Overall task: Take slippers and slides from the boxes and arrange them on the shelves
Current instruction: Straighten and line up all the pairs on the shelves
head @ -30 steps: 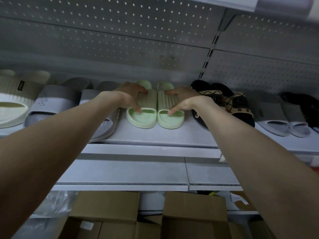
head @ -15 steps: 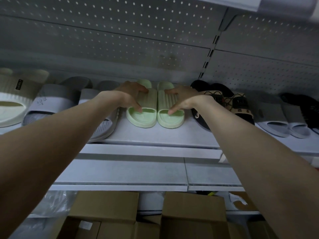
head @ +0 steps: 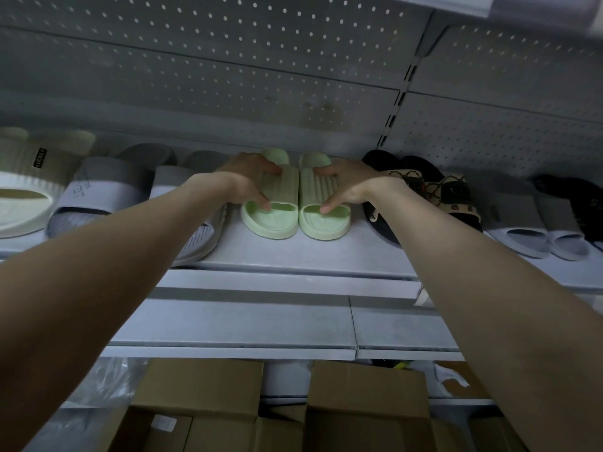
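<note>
- Grey perforated metal back panel [head: 228, 60]: is running the full width behind the display, with a slotted upright [head: 396, 106] dividing it right of centre.
- White metal upper shelf [head: 293, 259]: is carrying one row of footwear.
- White metal lower shelf [head: 228, 321]: is jutting out beneath it, nearer to me.
- Brown cardboard boxes [head: 202, 386]: are sitting under the lower shelf at the bottom of my view. I cannot tell what they are holding.
- Cream ribbed slide with a small black label [head: 23, 203]: is lying at the far left of the upper shelf.
- Grey plain-strap slides [head: 98, 194]: are lying just beside it, with my left forearm crossing over the nearer one.
- Black and tan patterned slides [head: 453, 194]: are lying right of centre, with my right wrist passing over them.
- Light grey slides [head: 528, 230]: are lying further right, with a black slide [head: 584, 203] showing at the edge.
- Left pale green ribbed foam slide [head: 270, 223] and right pale green ribbed foam slide [head: 323, 226]: are standing side by side and touching, mid-shelf, between the grey and the patterned pairs.
- Left hand [head: 251, 181]: is gripping the strap of the left pale green ribbed foam slide, thumb at the strap's near edge and fingers curling over its far edge.
- Right hand [head: 346, 187]: is gripping the strap of the right pale green ribbed foam slide in the mirrored way.
</note>
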